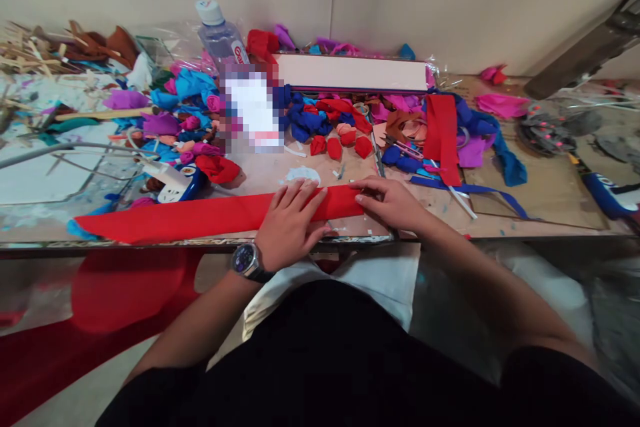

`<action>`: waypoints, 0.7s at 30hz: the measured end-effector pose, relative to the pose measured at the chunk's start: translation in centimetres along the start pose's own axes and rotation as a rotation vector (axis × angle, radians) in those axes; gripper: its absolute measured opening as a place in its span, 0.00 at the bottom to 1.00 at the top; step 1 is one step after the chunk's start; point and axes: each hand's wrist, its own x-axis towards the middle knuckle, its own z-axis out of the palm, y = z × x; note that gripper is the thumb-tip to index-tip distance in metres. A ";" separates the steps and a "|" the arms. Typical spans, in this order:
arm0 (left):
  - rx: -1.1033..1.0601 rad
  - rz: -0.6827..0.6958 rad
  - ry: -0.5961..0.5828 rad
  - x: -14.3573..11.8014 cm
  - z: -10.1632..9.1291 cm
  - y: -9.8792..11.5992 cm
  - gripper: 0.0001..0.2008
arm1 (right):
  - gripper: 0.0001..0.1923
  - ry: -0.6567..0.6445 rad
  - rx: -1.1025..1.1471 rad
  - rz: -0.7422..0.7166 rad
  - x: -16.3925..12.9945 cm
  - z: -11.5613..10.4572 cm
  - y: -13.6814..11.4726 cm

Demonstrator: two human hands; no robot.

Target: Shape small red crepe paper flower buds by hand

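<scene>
A long red strip of crepe paper (200,219) lies flat along the front edge of the table. My left hand (289,221), with a watch on its wrist, presses down on the strip, its fingers spread over the paper. At the strip's right end, my right hand (387,201) pinches the paper's edge between thumb and fingers. Just beyond my left hand is a pale round patch (303,177) on the tabletop. Several small rolled red paper pieces (334,147) sit farther back.
A power strip (177,183) with a plugged-in cable lies left. A plastic bottle (220,37) and a long white box (353,73) stand behind coloured paper pieces. Another red strip (443,137) and scissors (377,153) are to the right. A red stool (130,293) is below left.
</scene>
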 end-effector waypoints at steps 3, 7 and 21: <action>0.014 0.029 -0.065 0.2 0.5 0.2 0.37 | 0.19 -0.069 -0.314 -0.133 1.6 -0.8 -0.3; -0.003 0.037 -0.157 0.6 1.1 -0.1 0.39 | 0.18 -0.211 -0.536 -0.267 4.1 -1.7 -0.5; 0.060 0.037 -0.330 4.2 -0.4 -3.1 0.39 | 0.10 -0.036 -0.295 -0.324 7.9 -1.2 3.5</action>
